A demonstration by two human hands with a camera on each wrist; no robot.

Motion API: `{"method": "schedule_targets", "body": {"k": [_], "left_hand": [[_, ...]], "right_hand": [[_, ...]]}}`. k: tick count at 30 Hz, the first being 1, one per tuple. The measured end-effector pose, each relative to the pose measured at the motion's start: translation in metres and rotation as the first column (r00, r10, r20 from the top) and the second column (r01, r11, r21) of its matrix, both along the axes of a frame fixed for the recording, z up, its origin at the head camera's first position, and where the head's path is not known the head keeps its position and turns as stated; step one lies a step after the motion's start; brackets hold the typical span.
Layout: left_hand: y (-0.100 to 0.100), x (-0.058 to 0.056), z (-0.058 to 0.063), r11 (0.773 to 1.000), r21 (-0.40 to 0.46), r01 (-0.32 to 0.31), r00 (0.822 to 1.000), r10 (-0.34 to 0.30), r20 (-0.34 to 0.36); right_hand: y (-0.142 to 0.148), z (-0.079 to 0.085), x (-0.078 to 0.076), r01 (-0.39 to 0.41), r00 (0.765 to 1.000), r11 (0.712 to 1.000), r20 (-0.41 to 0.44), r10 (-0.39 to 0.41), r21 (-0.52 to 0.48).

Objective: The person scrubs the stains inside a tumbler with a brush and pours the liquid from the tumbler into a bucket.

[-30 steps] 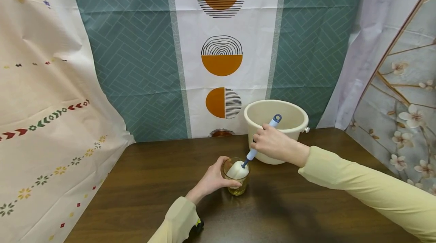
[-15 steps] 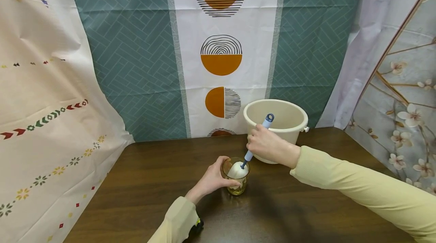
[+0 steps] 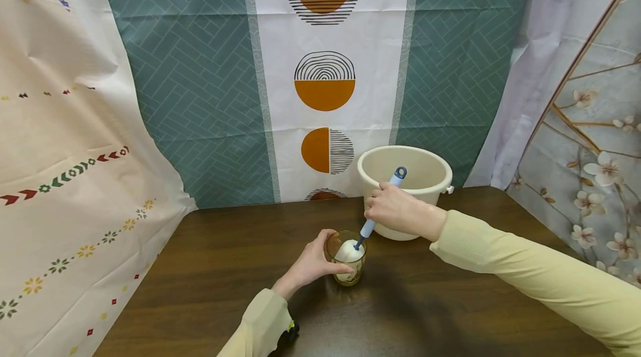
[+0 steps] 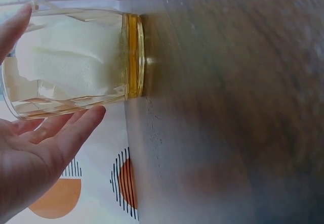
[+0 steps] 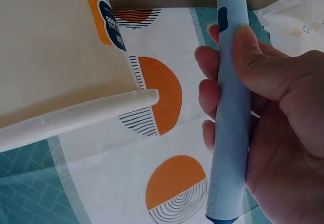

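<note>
My left hand [image 3: 315,259] holds an amber glass [image 3: 348,281] upright near the middle of the table, thumb on the near side, fingers behind. Inside the glass is the white sponge head [image 3: 348,251] of a cup brush. The brush's light blue handle [image 3: 368,227] slants up to the right, and my right hand [image 3: 400,211] grips it. In the left wrist view the sponge [image 4: 71,49] shows through the glass wall, with the glass base [image 4: 134,57] at the tabletop. Curled fingers and thumb wrap the handle [image 5: 230,133] in the right wrist view.
A cream bucket [image 3: 427,197] stands just behind my right hand, near the table's back edge. The brown wooden table [image 3: 225,279] meets patterned cloths at the back and sides. A small black object [image 3: 289,335] lies at my left sleeve.
My right hand and the brush handle have swung left, then slightly back right. The sponge sits a little deeper in the glass. My left hand and the glass stay nearly still.
</note>
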State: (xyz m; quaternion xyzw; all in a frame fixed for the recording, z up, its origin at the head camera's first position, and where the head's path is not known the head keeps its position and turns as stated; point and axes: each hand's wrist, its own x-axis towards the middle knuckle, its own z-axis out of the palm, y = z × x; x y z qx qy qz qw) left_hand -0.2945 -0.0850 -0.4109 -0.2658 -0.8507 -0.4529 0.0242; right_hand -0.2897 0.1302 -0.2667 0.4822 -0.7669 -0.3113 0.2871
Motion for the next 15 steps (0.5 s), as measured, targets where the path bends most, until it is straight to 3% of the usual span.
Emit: {"method": "schedule_targets", "body": {"k": [15], "left_hand": [[0.0003, 0.0006, -0.0001, 1.000, 0.009, -0.002, 1.000, 0.002, -0.009]], "right_hand": [[0.0007, -0.0027, 0.0043, 0.035, 0.998, 0.999, -0.057, -0.036, -0.020]]}}
